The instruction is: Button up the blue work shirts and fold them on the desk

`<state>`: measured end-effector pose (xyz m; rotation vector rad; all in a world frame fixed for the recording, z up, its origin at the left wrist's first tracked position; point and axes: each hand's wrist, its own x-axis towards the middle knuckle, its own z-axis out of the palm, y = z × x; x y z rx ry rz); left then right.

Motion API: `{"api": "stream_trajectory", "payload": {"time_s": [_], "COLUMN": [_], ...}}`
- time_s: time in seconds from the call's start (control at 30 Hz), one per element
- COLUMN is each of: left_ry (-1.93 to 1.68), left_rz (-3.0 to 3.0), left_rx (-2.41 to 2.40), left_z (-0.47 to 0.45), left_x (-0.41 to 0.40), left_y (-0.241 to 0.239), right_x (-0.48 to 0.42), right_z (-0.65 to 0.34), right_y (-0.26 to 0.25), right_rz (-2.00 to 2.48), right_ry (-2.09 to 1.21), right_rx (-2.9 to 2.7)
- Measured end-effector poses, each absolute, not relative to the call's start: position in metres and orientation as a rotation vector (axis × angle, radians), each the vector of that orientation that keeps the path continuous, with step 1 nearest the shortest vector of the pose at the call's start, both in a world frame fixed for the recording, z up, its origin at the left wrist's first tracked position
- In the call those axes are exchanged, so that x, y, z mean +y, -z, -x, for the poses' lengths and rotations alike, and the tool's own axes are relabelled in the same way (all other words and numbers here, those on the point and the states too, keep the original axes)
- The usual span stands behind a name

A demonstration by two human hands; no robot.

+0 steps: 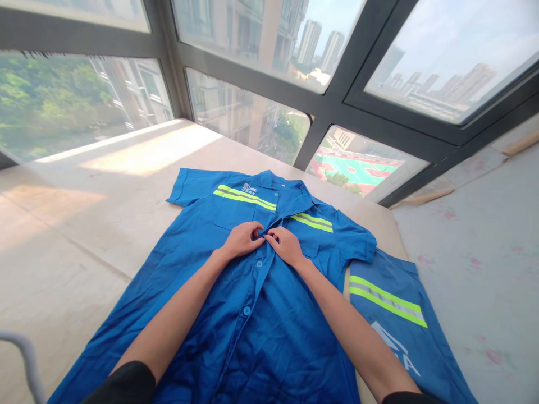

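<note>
A blue short-sleeved work shirt (197,247) with yellow-green reflective stripes lies front-up on a pale sill, collar toward the windows. My left hand (242,238) and my right hand (286,244) meet at the button placket on the chest, fingertips pinching the fabric edges close together. Blue buttons (246,310) run down the placket below my hands. Both forearms lie over the lower part of the shirt.
A second blue garment (391,314) with a reflective stripe and a white logo lies folded at the right. Dark-framed windows (324,106) rise just behind the collar. A grey metal bar (25,353) shows at the lower left. A grey floor (484,252) lies right.
</note>
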<state>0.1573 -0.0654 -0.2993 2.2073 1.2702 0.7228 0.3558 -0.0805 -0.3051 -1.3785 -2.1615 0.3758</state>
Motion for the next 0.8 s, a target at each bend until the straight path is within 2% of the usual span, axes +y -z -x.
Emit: {"api": "stream_trajectory", "payload": {"time_s": [0.17, 0.33, 0.6, 0.8], "left_ry": [-0.850, -0.778, -0.728, -0.443], "left_rz": [-2.427, -2.561, -2.450, -2.351], "left_rx": [1.229, 1.241, 1.343, 1.616], "left_z": [-0.159, -0.160, -0.163, -0.185], "left_x": [-0.067, -0.066, -0.069, -0.047], "left_y": [0.304, 0.309, 0.299, 0.267], "right_x": [-0.078, -0.067, -0.035, -0.006], "right_z": [-0.361, -0.377, -0.405, -0.394], "right_y": [0.303, 0.303, 0.284, 0.276], "right_rz": [1.326, 1.265, 1.274, 1.285], "right_ry": [-0.475, -0.692, -0.348, -0.448], "right_rx": [-2.196, -1.961, -1.841, -2.091]}}
